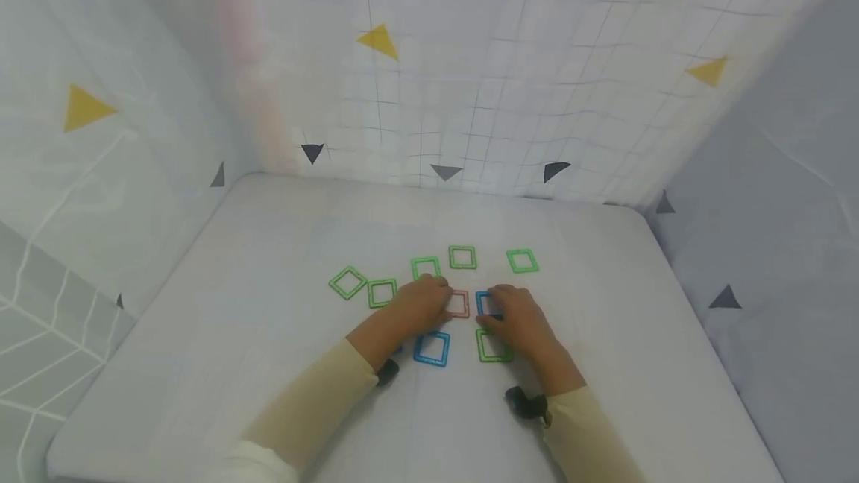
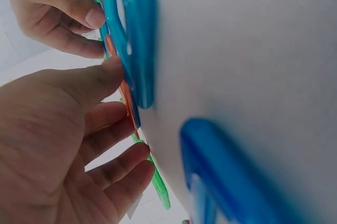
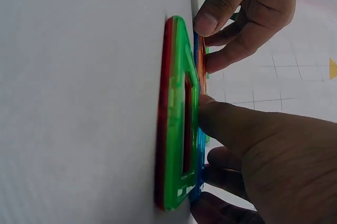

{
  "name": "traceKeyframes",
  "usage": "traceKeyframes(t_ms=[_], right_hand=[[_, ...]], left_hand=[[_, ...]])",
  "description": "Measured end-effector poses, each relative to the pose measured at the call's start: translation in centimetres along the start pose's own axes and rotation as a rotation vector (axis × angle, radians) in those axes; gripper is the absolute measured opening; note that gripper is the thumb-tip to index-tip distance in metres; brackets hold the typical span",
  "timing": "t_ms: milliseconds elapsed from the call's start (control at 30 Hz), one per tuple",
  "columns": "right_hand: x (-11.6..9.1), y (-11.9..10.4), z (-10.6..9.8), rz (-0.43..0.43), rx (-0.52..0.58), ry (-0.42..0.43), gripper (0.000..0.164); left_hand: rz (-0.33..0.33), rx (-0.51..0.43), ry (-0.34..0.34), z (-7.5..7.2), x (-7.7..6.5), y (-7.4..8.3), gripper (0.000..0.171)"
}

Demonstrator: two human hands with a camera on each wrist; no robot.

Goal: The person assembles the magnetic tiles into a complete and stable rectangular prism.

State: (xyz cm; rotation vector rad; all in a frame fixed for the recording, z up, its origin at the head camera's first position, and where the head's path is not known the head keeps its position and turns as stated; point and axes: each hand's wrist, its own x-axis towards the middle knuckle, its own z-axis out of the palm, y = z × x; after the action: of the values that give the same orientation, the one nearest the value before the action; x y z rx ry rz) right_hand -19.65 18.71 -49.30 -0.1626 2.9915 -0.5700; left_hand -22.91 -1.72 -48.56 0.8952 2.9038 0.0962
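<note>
My left hand point(image 1: 421, 304) pinches a red square magnetic tile point(image 1: 467, 304) by its edges, thumb on the near side and fingers on the far side. Just right of it, my right hand point(image 1: 525, 320) holds a blue square magnetic tile point(image 1: 479, 304) the same way, partly covering it. A narrow gap parts these two tiles, which lie flat on the table. Nearer the body, a green tile point(image 3: 179, 113) with a red layer beneath it lies beside the right thumb. Another blue tile point(image 1: 430, 364) lies below the left hand, and one more blue piece point(image 2: 231, 171) is mostly hidden under the left wrist.
Several green square tiles lie beyond the hands: one turned cornerwise point(image 1: 333, 284), a neighbour point(image 1: 370, 295), one behind the left hand point(image 1: 414, 268), one farther back point(image 1: 462, 267) and one at right point(image 1: 523, 270). The white table point(image 1: 221, 334) meets a draped, gridded backdrop point(image 1: 456, 95).
</note>
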Motion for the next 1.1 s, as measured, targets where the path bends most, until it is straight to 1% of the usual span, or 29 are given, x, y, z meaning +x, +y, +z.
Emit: traceKeyframes(t_ms=[100, 200, 333, 500, 733, 867, 1000, 1100], right_hand=[[0.3, -0.1, 0.1, -0.002, 0.008, -0.003, 0.064], [0.6, -0.2, 0.1, -0.005, 0.032, -0.013, 0.063], [0.9, -0.3, 0.2, -0.014, 0.059, -0.024, 0.061], [1.3, -0.4, 0.3, -0.035, 0.06, -0.023, 0.06], [1.4, -0.4, 0.3, -0.054, 0.063, -0.027, 0.06], [1.6, -0.4, 0.3, -0.064, 0.072, -0.023, 0.059], [1.7, -0.3, 0.4, -0.065, 0.091, -0.016, 0.058], [1.8, 0.0, 0.7, -0.061, 0.11, -0.015, 0.059]], left_hand=[[-0.005, 0.003, 0.015, 0.0, -0.1, -0.1, 0.04], [-0.005, 0.005, 0.014, 0.1, -0.2, -0.2, 0.039], [-0.025, 0.001, -0.003, 0.2, -0.1, -0.3, 0.038], [-0.051, -0.011, -0.008, 0.2, -0.1, -0.4, 0.038], [-0.097, -0.055, -0.042, -0.3, -0.3, -0.5, 0.043], [-0.118, -0.063, -0.057, -0.6, -0.3, -0.6, 0.045], [-0.106, -0.073, -0.041, -0.4, -0.5, -0.8, 0.044], [-0.103, -0.11, -0.007, -0.2, -0.8, -1.2, 0.048]])
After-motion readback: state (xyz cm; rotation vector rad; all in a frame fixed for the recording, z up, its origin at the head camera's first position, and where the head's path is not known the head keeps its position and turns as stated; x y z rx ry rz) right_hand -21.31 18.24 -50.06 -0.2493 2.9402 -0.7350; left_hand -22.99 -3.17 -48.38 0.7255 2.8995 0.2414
